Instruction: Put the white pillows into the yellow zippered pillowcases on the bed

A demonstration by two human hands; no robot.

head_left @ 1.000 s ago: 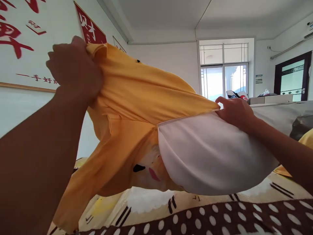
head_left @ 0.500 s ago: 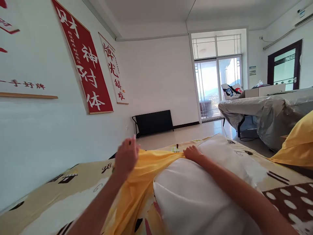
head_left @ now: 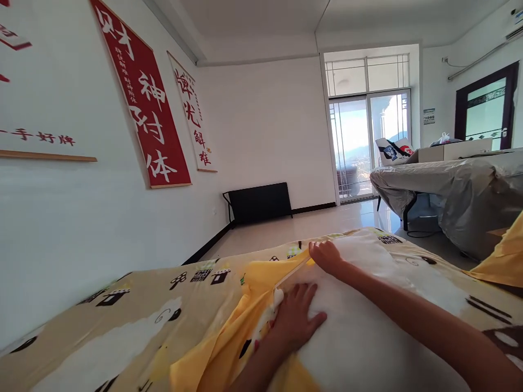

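Observation:
A plump white pillow (head_left: 359,326) lies in front of me on the bed. Its left side is partly inside a yellow pillowcase (head_left: 235,324), which spreads in loose folds to the left. With bent fingers, my right hand (head_left: 324,257) grips the pillowcase's edge at the pillow's far corner. Nearer to me, my left hand (head_left: 297,313) rests flat on the pillow beside the case's opening, fingers spread, holding nothing. Part of the case shows a printed pattern. My left forearm hides some of the cloth below.
A beige patterned bedsheet (head_left: 134,310) lies under everything. More yellow cloth (head_left: 504,253) is at the right edge. Beyond the bed stand a black folded table (head_left: 259,202) by the wall and a plastic-covered table (head_left: 457,174) with boxes on it.
My left hand has let go of the yellow cloth it held up at the left, and has come down and right onto the pillow. My right hand keeps its grip.

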